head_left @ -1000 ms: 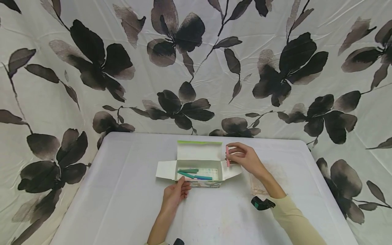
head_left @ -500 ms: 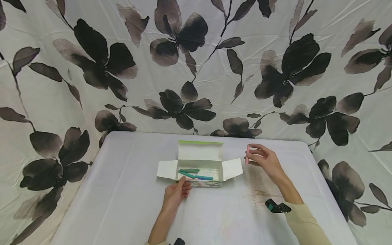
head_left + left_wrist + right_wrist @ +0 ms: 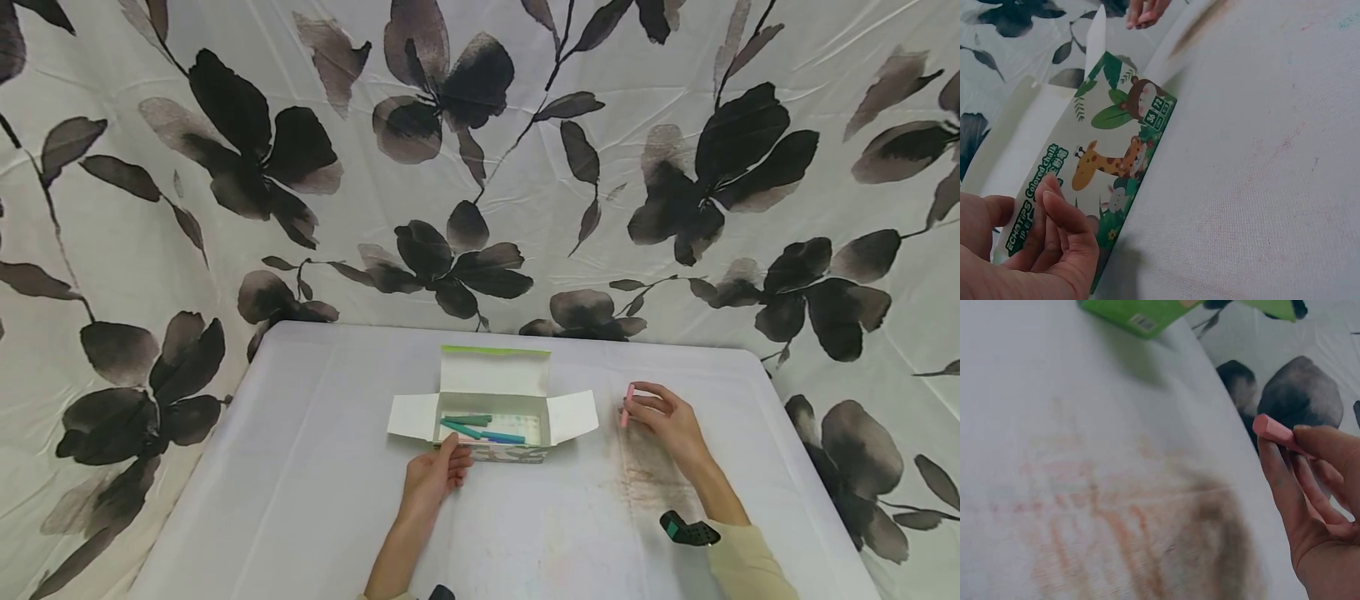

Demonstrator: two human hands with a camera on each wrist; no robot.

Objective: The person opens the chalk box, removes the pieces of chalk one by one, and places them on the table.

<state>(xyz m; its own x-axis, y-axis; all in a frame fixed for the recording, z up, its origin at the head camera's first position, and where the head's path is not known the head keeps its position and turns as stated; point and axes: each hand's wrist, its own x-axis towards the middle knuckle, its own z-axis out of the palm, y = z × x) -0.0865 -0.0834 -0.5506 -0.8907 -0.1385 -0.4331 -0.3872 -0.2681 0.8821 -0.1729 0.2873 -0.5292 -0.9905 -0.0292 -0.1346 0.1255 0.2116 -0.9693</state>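
In the head view a cardboard chalk box [image 3: 517, 454] stands with its lid and side flaps spread. Inside lie several chalk sticks, among them a dark green one [image 3: 471, 420] and a blue one [image 3: 504, 437]. My left hand [image 3: 426, 483] grips the box's front wall near its left corner, thumb over the rim and fingers against the outside. In the left wrist view that printed panel [image 3: 1110, 165] reads "Colored chalk". My right hand [image 3: 675, 429] pinches a pink chalk stick [image 3: 1274, 431] between thumb and fingers, to the right of the box and above the table.
A white cloth covers the table [image 3: 300, 500]. Brownish and reddish smudges [image 3: 648, 479] mark it under and in front of the right hand. Behind the table hangs a floral curtain [image 3: 570, 200]. A black wrist device [image 3: 688, 530] sits on the right forearm.
My right hand has carried the pink chalk rightward, away from the box's right flap, then lowered it toward the table. The left hand keeps its grip on the box.
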